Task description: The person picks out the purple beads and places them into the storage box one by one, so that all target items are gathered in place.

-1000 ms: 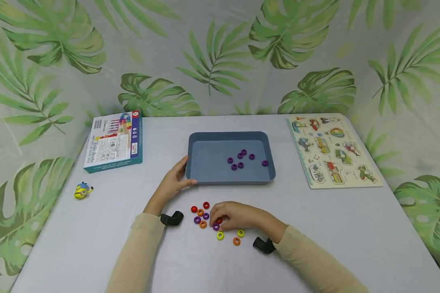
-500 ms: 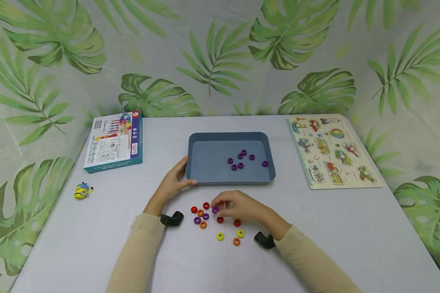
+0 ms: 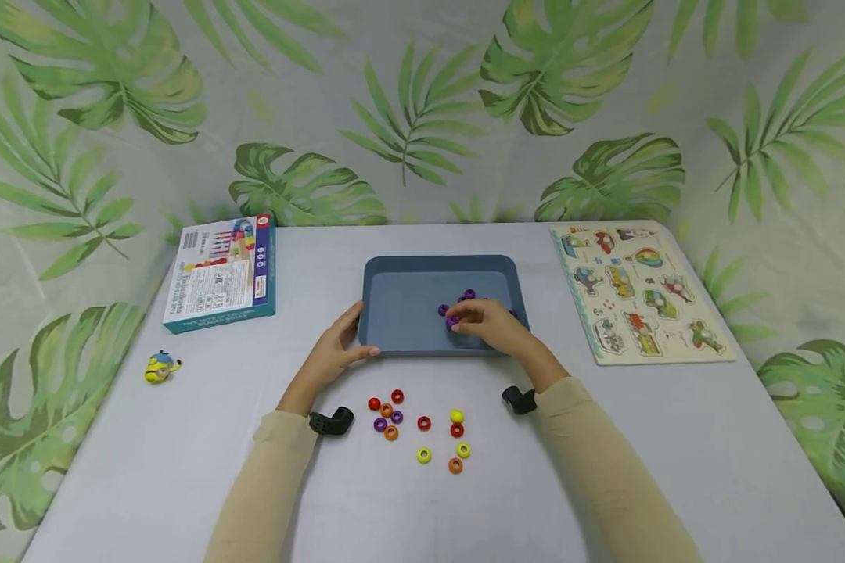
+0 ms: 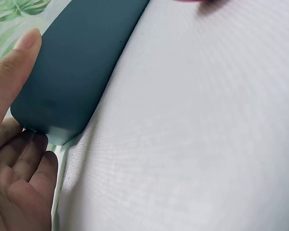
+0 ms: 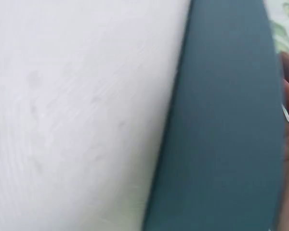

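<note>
My left hand (image 3: 334, 349) grips the near-left corner of the blue-grey tray (image 3: 401, 313). Its thumb (image 4: 20, 67) lies against the tray's near side, with the other fingers at the left end. Over the right part of the tray, my right hand (image 3: 496, 322) pinches a purple bead (image 3: 452, 322) low among the beads there. Several purple beads (image 3: 443, 310) lie in the tray, some hidden under this hand. In the right wrist view the tray wall (image 5: 221, 120) covers most of the fingers.
Red, orange, yellow and purple beads, among them a red bead (image 3: 424, 423), lie on the white table (image 3: 366, 500) before the tray. A toy box (image 3: 218, 274) and small yellow figure (image 3: 159, 367) are left. A picture puzzle board (image 3: 641, 297) lies right.
My right hand picked a purple bead from the loose ones on the table and moved forward and right with it, over the tray. My left hand stays on the tray corner.
</note>
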`<state>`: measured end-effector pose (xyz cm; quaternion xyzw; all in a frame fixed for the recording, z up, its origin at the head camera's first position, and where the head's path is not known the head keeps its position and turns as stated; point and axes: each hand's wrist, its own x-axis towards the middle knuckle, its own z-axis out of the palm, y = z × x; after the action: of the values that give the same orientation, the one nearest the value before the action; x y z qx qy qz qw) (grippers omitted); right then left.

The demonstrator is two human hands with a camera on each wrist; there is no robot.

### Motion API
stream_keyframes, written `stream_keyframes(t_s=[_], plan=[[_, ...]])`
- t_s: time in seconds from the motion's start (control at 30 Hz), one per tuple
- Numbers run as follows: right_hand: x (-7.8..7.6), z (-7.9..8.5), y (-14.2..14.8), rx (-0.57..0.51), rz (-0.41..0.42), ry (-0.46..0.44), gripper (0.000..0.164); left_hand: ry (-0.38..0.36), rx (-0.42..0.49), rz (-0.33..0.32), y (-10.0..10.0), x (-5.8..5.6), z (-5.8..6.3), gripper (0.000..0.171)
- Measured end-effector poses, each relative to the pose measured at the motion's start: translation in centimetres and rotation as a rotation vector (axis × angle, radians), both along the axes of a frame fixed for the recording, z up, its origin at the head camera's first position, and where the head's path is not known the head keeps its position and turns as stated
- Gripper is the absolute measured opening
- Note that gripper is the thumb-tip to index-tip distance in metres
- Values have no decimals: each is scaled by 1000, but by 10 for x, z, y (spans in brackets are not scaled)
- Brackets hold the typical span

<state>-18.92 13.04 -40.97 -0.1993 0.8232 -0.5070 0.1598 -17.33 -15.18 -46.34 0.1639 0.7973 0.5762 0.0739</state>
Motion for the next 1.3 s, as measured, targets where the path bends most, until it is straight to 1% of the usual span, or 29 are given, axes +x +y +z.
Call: stream_keyframes(t_s=[0.07, 0.13, 0.23, 0.37, 0.53, 0.7, 0.8, 0.87, 0.97, 1.03, 1.07, 1.17, 1.3], plan=[[-4, -6, 1, 26, 23, -55, 27, -1, 0, 2, 3, 3, 6, 81], [-6, -11, 2, 44, 29, -80, 27, 0, -4, 7, 4, 5, 8, 80], [-14, -26, 3, 99, 9, -35, 25, -4, -13, 15, 5, 6, 9, 80], [-25, -44, 6, 174, -48, 47, 21, -4, -15, 16, 5, 7, 9, 80], [-29, -47, 5, 218, -54, 94, 21, -8, -24, 8, 4, 6, 11, 80], [-26, -46, 6, 216, -61, 84, 26, -16, -16, 8, 3, 5, 7, 81], [-17, -39, 3, 159, -66, 86, 30, -12, -4, 6, 1, 4, 0, 82], [-6, -32, -1, 111, -49, 132, 32, -7, -10, 5, -1, 1, -6, 83], [14, -23, -12, 30, 25, 241, 34, -9, -30, 13, -4, -3, -15, 85], [29, -22, -22, -2, 83, 301, 34, -11, -40, 20, -4, -6, -19, 86], [36, -23, -27, -15, 115, 317, 34, -11, -44, 25, -4, -6, -20, 85], [56, -29, -40, -21, 185, 292, 34, 6, -56, 29, -3, -8, -21, 85], [72, -42, -53, 10, 243, 239, 33, 35, -63, 25, -3, -8, -19, 85]])
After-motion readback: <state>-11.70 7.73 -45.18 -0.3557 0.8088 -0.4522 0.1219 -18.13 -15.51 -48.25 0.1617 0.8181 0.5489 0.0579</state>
